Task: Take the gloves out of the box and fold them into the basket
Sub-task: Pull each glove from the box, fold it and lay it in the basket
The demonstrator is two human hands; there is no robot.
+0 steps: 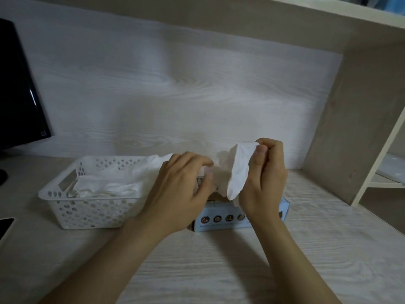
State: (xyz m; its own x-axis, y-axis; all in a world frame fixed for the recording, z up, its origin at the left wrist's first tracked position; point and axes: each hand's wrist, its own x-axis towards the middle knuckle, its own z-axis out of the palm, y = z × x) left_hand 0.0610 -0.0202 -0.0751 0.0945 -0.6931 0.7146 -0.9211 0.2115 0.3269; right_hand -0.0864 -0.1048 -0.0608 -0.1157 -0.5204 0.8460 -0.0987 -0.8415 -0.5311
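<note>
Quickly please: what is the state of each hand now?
Left hand: pinches one end of the glove.
Right hand: pinches the same glove's upper edge.

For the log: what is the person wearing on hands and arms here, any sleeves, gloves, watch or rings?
Nothing worn shows. The left hand and right hand are bare, with no gloves on them and no rings or markings visible. The left forearm and right forearm are uncovered down to the frame edge: no sleeve, watch or bracelet.

Home or office desk nook, pale wood-grain desktop, monitor, side shelves
</note>
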